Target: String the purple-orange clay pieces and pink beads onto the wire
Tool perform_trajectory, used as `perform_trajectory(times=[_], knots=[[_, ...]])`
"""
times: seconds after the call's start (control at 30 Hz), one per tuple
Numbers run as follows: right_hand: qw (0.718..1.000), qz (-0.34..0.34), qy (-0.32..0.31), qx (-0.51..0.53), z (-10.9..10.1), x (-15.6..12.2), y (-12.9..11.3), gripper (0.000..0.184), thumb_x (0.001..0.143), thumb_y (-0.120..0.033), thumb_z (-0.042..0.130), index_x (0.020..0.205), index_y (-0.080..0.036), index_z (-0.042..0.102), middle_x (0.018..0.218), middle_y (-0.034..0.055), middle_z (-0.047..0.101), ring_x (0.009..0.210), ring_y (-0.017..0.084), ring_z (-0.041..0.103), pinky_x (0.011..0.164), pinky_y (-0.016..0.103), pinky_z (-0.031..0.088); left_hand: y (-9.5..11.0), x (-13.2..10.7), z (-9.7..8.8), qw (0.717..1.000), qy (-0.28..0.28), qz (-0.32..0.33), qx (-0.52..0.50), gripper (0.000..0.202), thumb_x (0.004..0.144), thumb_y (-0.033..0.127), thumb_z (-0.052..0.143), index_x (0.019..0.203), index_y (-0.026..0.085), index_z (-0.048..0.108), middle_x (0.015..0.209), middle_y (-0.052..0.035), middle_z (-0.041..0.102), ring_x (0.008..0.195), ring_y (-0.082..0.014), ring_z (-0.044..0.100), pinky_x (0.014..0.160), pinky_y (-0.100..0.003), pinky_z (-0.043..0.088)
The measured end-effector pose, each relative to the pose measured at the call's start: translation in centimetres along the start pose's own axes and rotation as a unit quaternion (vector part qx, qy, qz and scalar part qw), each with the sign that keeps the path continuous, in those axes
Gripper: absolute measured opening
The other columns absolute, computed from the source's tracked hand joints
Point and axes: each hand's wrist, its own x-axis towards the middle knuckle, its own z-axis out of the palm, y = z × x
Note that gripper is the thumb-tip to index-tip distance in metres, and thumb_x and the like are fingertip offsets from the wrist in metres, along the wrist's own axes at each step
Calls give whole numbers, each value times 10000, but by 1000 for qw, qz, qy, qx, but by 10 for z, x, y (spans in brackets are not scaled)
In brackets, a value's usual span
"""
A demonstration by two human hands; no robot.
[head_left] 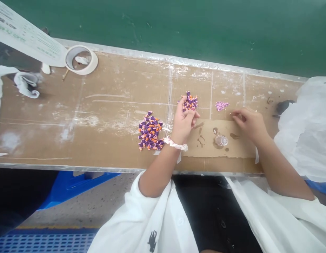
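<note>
My left hand, with a pale scrunchie at its wrist, reaches to a small pile of purple and orange figurines. Its index finger is stretched along the pile's left side, apart from the thumb; nothing shows firmly held. A larger heap of the same figurines lies to the left of my wrist. My right hand is pinched closed above the right part of a cardboard sheet. What its fingertips hold is too small to name. Between the hands lies a cluster of tiny pink pieces.
A small clear dish sits on the cardboard sheet among wet-looking spots. At the far left are a tape roll, a printed sheet and crumpled tissue. White plastic bulges over the table's right end. A blue stool stands below.
</note>
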Motion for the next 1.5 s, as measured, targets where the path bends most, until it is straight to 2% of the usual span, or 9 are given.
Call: perform_trajectory(times=[0.07, 0.3, 0.43, 0.57, 0.73, 1.0, 1.17, 1.33, 1.5], knots=[[1000, -11, 1, -12, 4, 1, 0, 97, 846, -234, 569, 820, -234, 663, 762, 36, 655, 666, 195, 566, 627, 352, 456, 0, -5, -1, 1000, -11, 10, 12, 542, 845, 172, 595, 1353, 231, 415, 625, 70, 576, 440, -33, 379, 424, -161, 282], [997, -40, -38, -45, 9, 13, -7, 183, 882, -201, 491, 728, -225, 585, 790, 69, 606, 800, 231, 547, 658, 359, 426, 2, -31, 7, 993, -92, 17, 70, 286, 848, 256, 581, 1121, 178, 555, 653, 40, 562, 471, -43, 374, 447, -186, 296], [996, -59, -58, -37, 3, 20, -9, 165, 852, -153, 484, 700, -217, 497, 758, 71, 547, 784, 235, 522, 689, 375, 431, 2, -43, 11, 982, -121, 56, 131, 223, 852, 276, 587, 1050, 174, 586, 714, 14, 579, 613, -75, 500, 548, -196, 387], [994, -81, -53, 59, -16, 5, -30, 105, 906, -186, 471, 808, -220, 486, 765, 26, 537, 694, 178, 512, 636, 327, 433, -2, -51, 14, 969, -124, 86, 198, 161, 844, 302, 620, 926, 164, 643, 825, -19, 639, 702, -90, 540, 634, -209, 437], [967, -161, -60, 186, -36, -27, -70, 96, 916, -140, 492, 899, -233, 508, 826, 18, 550, 738, 154, 541, 638, 294, 442, -6, -58, 18, 970, -186, 19, 158, 246, 816, 394, 668, 859, 152, 681, 806, -33, 694, 709, -117, 611, 687, -239, 487], [969, -223, 43, 101, -40, -34, -88, 188, 871, -86, 569, 949, -256, 553, 838, 31, 625, 721, 159, 584, 638, 319, 478, -4, -59, 17, 962, -230, -11, 149, 265, 821, 395, 659, 830, 131, 678, 822, -60, 697, 752, -138, 631, 726, -259, 497], [963, -170, 79, 192, -38, -41, -97, 288, 825, -44, 618, 999, -271, 594, 844, 25, 644, 704, 147, 611, 591, 301, 500, -8, -61, 18, 964, -247, 0, 96, 230, 832, 369, 648, 797, 141, 637, 764, -33, 658, 690, -100, 588, 674, -228, 477], [944, -92, 109, 298, -32, -50, -104, 380, 792, -29, 639, 1069, -285, 591, 873, 26, 660, 790, 172, 639, 630, 324, 533, -11, -64, 20, 968, -246, 28, 48, 178, 863, 318, 609, 793, 154, 610, 760, -11, 629, 752, -100, 604, 736, -231, 491], [946, -81, 94, 301, -31, -50, -107, 376, 800, -27, 607, 1068, -289, 579, 871, 22, 658, 794, 168, 634, 635, 321, 536, -12, -67, 20, 962, -231, 80, 123, 197, 880, 346, 574, 808, 167, 617, 769, -22, 634, 726, -115, 579, 704, -245, 477]])
